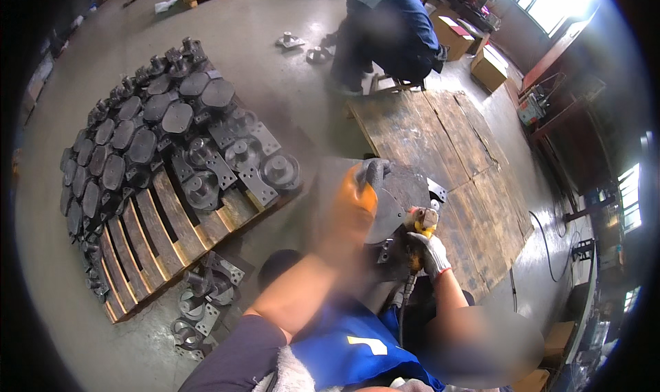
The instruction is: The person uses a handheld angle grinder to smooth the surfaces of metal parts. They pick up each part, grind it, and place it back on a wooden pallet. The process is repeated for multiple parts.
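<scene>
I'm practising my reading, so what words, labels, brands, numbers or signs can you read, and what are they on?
None can be read.
Blue cloth garment: a white-and-yellow patch, no readable letters.
Brown cardboard boxes at upper right: any print is too small and blurred.
Yellow-and-dark handheld tool in the white-gloved right hand: no label readable.

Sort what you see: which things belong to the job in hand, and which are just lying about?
Likely in the job:
yellow, metal-headed handheld tool, in the white-gloved right hand
rounded, flat grey metal part, at the orange-gloved left hand
perhaps the stacked dark metal parts

Likely lying about:
brown cardboard boxes
crumpled white wrapping
</scene>
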Demonstrator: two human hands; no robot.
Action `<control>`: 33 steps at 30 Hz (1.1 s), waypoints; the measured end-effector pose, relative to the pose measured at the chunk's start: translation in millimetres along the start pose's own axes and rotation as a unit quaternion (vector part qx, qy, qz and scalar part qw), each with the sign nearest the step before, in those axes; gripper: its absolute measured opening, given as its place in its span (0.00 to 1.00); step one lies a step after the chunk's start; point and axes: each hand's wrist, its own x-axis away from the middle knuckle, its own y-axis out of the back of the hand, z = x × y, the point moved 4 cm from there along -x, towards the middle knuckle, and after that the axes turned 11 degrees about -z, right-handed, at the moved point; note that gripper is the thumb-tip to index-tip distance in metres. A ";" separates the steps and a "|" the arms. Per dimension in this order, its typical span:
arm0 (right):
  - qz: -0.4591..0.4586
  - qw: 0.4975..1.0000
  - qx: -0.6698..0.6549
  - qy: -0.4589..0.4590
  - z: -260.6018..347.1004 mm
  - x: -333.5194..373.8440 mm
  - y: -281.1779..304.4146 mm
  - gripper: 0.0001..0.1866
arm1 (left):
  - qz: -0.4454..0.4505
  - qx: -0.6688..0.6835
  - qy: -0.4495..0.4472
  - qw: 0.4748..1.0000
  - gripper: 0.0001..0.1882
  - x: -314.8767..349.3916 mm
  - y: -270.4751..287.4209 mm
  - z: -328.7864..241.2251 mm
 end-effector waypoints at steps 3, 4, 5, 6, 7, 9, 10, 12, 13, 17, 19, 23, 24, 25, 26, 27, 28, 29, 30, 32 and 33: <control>0.021 0.994 -0.103 -0.037 -48.1 -36.0 -6.9 0.20 | 0.021 0.039 0.028 0.999 0.15 -2.5 -2.4 -2.9; 0.030 0.991 -0.119 -0.052 -51.0 -40.0 -8.6 0.19 | 0.023 0.047 0.025 0.998 0.15 -5.1 -2.7 -3.0; 0.039 0.988 -0.136 -0.066 -54.0 -43.2 -9.4 0.18 | 0.017 0.055 0.010 0.998 0.16 -6.0 -4.0 -2.4; 0.048 0.984 -0.154 -0.080 -56.3 -45.4 -11.1 0.18 | 0.008 0.057 0.017 0.998 0.17 -7.1 -4.4 -2.3; 0.063 0.983 -0.153 -0.074 -58.5 -48.9 -10.8 0.17 | -0.001 0.061 0.024 0.998 0.18 -9.2 -5.2 -2.4; 0.094 0.982 -0.153 -0.063 -61.1 -54.2 -9.7 0.17 | -0.019 0.073 0.066 0.995 0.17 -12.4 -5.8 -2.9; 0.100 0.982 -0.156 -0.045 -61.1 -55.1 -10.4 0.16 | -0.026 0.084 0.077 0.993 0.16 -13.1 -4.9 -2.8; 0.113 0.980 -0.161 -0.011 -58.6 -53.1 -12.9 0.16 | -0.034 0.107 0.052 0.992 0.14 -13.1 -2.3 -3.0; 0.106 0.979 -0.173 -0.036 -58.4 -51.6 -14.3 0.16 | -0.038 0.109 0.034 0.993 0.15 -12.4 -0.8 -3.1; 0.090 0.979 -0.162 -0.082 -51.5 -47.0 -14.2 0.16 | -0.023 0.110 0.023 0.993 0.15 -6.5 -1.7 -2.5; 0.084 0.980 -0.159 -0.089 -46.5 -40.9 -11.7 0.17 | -0.009 0.175 0.078 0.981 0.15 -4.4 -4.5 -1.5; 0.081 0.982 -0.159 -0.067 -66.0 -54.7 -9.4 0.16 | -0.064 0.163 0.003 0.985 0.15 -1.7 -4.2 -2.2; 0.095 0.980 -0.168 -0.051 -48.8 -44.6 -12.7 0.16 | -0.069 0.143 -0.024 0.987 0.15 -2.0 -3.1 2.4; 0.093 0.976 -0.186 -0.069 -60.6 -50.2 -12.8 0.16 | -0.069 0.127 -0.048 0.988 0.15 0.6 -4.5 4.5; 0.099 0.979 -0.170 -0.059 -67.6 -58.2 -10.2 0.17 | -0.041 0.148 -0.029 0.988 0.15 -0.8 -8.0 9.0; 0.092 0.984 -0.148 -0.046 -57.9 -53.7 -9.9 0.17 | -0.035 0.152 -0.026 0.987 0.16 -7.2 -9.3 9.4; 0.086 0.988 -0.127 -0.031 -48.0 -48.1 -9.8 0.17 | -0.028 0.154 -0.017 0.988 0.16 -7.9 -9.7 11.4; 0.082 0.986 -0.138 -0.040 -49.9 -45.3 -10.6 0.17 | -0.036 0.140 -0.016 0.989 0.16 -5.6 -7.9 11.0; 0.078 0.985 -0.149 -0.046 -46.4 -40.7 -12.0 0.16 | -0.046 0.154 -0.016 0.987 0.16 -4.1 -7.1 10.7; 0.086 0.981 -0.168 -0.050 -33.6 -32.1 -13.5 0.15 | -0.067 0.207 -0.017 0.976 0.16 -2.8 -8.5 10.0; 0.081 0.981 -0.172 -0.048 -43.1 -35.2 -10.8 0.15 | -0.056 0.203 -0.031 0.977 0.16 -6.3 -10.0 7.9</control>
